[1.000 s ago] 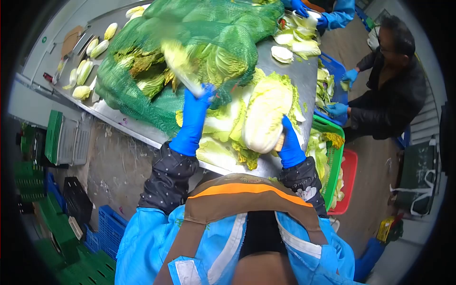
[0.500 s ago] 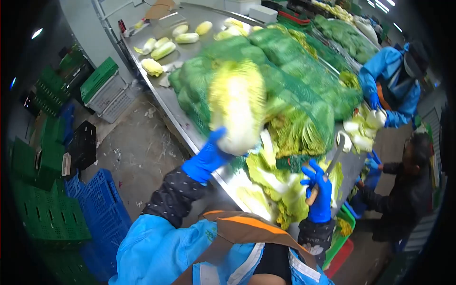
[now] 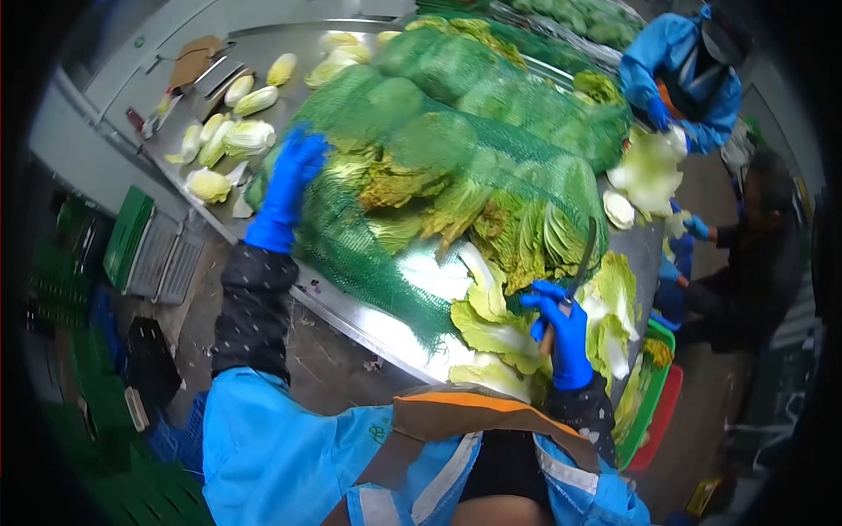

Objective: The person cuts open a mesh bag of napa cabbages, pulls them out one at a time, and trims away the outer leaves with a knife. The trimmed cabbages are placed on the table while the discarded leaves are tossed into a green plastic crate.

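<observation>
While R hand (image 3: 561,337) grips knife (image 3: 581,260), L hand (image 3: 288,188) open

A long steel worktop (image 3: 368,329) is seen running diagonally across the frame. Grey concrete floor (image 3: 338,373) is shown beneath it. Green crates (image 3: 127,237) and blue crates (image 3: 180,438) are stacked at lower left; light is dim at the edges.

Shiny steel table (image 3: 386,329), green mesh sack (image 3: 456,131), rubbery blue gloves (image 3: 566,337)
</observation>
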`<state>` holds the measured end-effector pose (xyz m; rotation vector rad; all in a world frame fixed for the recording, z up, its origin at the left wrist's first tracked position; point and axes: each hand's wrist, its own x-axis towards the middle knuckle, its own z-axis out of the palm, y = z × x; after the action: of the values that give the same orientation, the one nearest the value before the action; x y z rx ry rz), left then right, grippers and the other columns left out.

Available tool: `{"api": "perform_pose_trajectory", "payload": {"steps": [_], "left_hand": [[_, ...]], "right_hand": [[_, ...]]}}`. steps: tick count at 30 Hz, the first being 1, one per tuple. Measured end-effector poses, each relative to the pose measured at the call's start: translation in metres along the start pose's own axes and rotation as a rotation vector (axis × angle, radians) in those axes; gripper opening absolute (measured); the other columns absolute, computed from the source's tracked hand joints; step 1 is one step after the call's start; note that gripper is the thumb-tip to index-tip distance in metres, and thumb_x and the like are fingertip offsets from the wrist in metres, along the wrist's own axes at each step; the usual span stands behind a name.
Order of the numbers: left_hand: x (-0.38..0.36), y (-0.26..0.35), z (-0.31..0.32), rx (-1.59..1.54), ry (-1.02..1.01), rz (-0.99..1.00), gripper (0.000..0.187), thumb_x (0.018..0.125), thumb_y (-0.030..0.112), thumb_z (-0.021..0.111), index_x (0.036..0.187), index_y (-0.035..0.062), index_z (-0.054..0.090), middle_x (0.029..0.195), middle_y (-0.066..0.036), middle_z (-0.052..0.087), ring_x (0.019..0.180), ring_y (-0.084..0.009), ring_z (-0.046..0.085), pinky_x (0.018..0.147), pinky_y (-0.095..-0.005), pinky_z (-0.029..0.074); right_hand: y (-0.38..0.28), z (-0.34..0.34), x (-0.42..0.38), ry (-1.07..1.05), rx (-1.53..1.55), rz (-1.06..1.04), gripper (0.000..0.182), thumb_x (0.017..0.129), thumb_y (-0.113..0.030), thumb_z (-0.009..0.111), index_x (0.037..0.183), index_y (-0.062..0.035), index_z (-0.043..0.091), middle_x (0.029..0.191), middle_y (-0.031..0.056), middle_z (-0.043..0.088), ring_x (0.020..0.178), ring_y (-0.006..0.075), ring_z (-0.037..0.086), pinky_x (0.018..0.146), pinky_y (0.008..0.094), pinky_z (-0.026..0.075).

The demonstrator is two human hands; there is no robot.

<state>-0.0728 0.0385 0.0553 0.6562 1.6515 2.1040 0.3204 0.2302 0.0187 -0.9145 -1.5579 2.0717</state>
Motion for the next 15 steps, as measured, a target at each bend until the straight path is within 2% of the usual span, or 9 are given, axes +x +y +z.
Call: {"api": "perform_pose_trajectory", "payload": {"steps": [2,3,4,5,7,9,11,12,15], "left_hand": [[0.026,-0.071,0.028,0.092,-0.598,-0.273,0.034,0.086,0.013,0.048,0.119,0.0018,0.051,0.111,-0.011,0.058,0.103,-0.0183,0.054,0.092,-0.0290,0.041],[0.011,-0.116,0.073,0.199,-0.754,-0.097,0.032,0.085,0.009,0.050,0.114,-0.0033,0.054,0.110,-0.012,0.059,0.101,-0.0187,0.056,0.091,-0.0286,0.042],[-0.041,-0.035,0.132,-0.023,-0.715,-0.420,0.034,0.083,0.007,0.053,0.116,-0.0004,0.055,0.112,-0.013,0.059,0.103,-0.0197,0.056,0.091,-0.0295,0.042],[-0.037,-0.071,0.159,0.272,-0.854,-0.255,0.039,0.080,0.007,0.055,0.118,0.0016,0.054,0.114,-0.013,0.058,0.107,-0.0217,0.054,0.091,-0.0318,0.042],[-0.026,-0.122,0.206,0.657,-0.737,0.124,0.041,0.078,0.010,0.052,0.118,0.0018,0.052,0.110,-0.018,0.058,0.103,-0.0289,0.056,0.089,-0.0347,0.043],[0.001,-0.122,0.247,0.878,-0.633,0.138,0.036,0.079,0.013,0.050,0.113,0.0018,0.054,0.106,-0.021,0.058,0.099,-0.0338,0.055,0.086,-0.0374,0.044],[0.035,-0.159,0.279,0.752,-0.494,0.268,0.034,0.080,0.015,0.050,0.112,0.0024,0.054,0.106,-0.022,0.058,0.099,-0.0353,0.055,0.085,-0.0391,0.044],[0.058,-0.195,0.298,0.641,-0.347,0.368,0.033,0.081,0.016,0.049,0.111,0.0031,0.054,0.105,-0.022,0.058,0.098,-0.0368,0.054,0.084,-0.0407,0.044],[0.184,-0.441,0.383,1.253,-0.254,0.320,0.031,0.085,0.017,0.047,0.113,0.0027,0.053,0.107,-0.021,0.057,0.098,-0.0346,0.055,0.086,-0.0399,0.043]], "right_hand": [[0.010,0.006,0.013,0.025,0.033,-0.029,0.031,0.086,-0.015,0.055,0.112,0.0027,0.053,0.095,0.0102,0.063,0.059,0.0109,0.056,0.053,0.0216,0.043],[0.009,0.005,0.018,0.017,0.057,-0.071,0.030,0.086,-0.011,0.055,0.112,0.0036,0.053,0.098,0.0107,0.063,0.069,0.0124,0.059,0.061,0.0225,0.046],[0.004,0.003,0.022,0.053,0.054,-0.071,0.030,0.086,-0.011,0.055,0.112,0.0036,0.053,0.098,0.0107,0.063,0.069,0.0124,0.059,0.061,0.0225,0.046],[-0.003,-0.001,0.027,0.055,-0.007,-0.139,0.030,0.086,-0.012,0.056,0.111,0.0030,0.054,0.102,0.0101,0.061,0.078,0.0136,0.059,0.069,0.0240,0.046],[-0.015,-0.011,0.037,0.070,-0.083,-0.216,0.029,0.085,-0.012,0.057,0.111,0.0025,0.055,0.105,0.0095,0.060,0.088,0.0147,0.059,0.077,0.0255,0.045],[-0.023,-0.028,0.049,0.219,-0.292,-0.467,0.027,0.085,-0.012,0.057,0.110,0.0003,0.056,0.107,0.0085,0.059,0.097,0.0168,0.056,0.085,0.0270,0.043],[-0.024,-0.053,0.063,0.456,-0.597,-0.708,0.034,0.085,-0.012,0.058,0.118,-0.0035,0.053,0.112,0.0065,0.057,0.102,0.0158,0.053,0.090,0.0285,0.040],[-0.024,-0.057,0.065,0.477,-0.495,-0.587,0.038,0.085,-0.012,0.059,0.121,-0.0034,0.051,0.115,0.0069,0.056,0.105,0.0159,0.051,0.092,0.0289,0.039],[0.024,-0.073,0.078,0.433,-0.178,-0.400,0.057,0.084,-0.012,0.059,0.135,-0.0026,0.034,0.131,0.0107,0.045,0.115,0.0143,0.043,0.096,0.0268,0.034]]}}
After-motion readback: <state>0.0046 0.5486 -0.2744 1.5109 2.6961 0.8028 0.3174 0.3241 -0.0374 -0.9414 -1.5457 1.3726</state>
